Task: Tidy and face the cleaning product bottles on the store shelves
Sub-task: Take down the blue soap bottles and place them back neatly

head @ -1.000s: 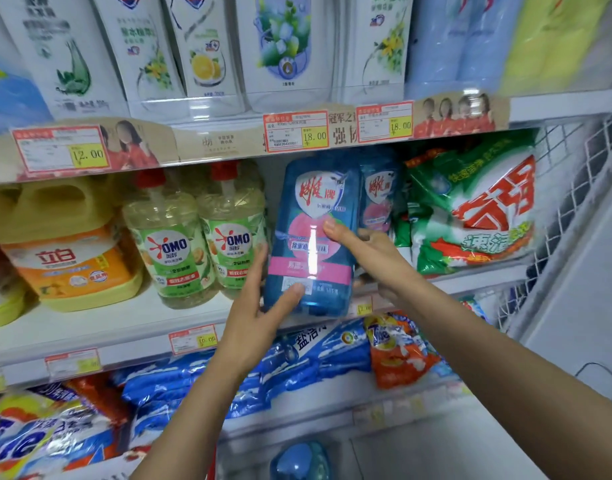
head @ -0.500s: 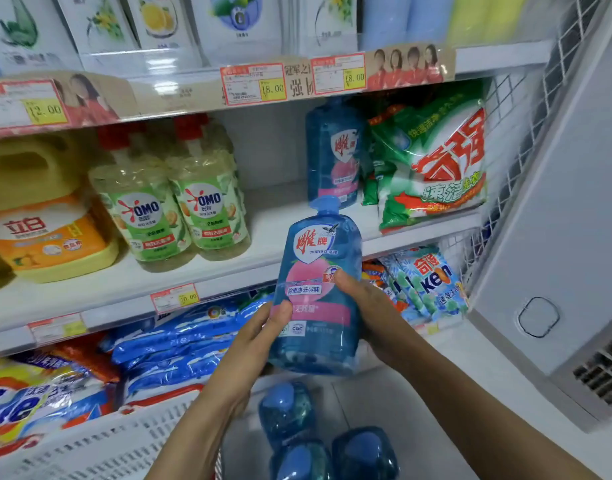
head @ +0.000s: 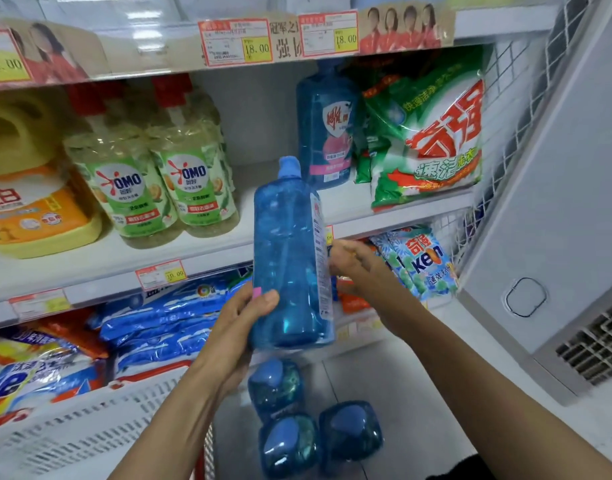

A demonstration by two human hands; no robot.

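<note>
Left hand (head: 240, 329) gripped 1 held bottle (head: 290, 258); right hand (head: 358, 270) blurred, state unreadable. 1 shelf bottle (head: 327, 133) 12 o'clock, 3 floor bottles (head: 287, 445) 6.

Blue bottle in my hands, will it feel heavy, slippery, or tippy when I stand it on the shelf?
The blue bottle seems filled nearly to the neck, so probably heavy for its size. Its glossy plastic may be slippery; the left hand grips it low. Tall and narrow, it could tip if nudged on the shelf.
</note>
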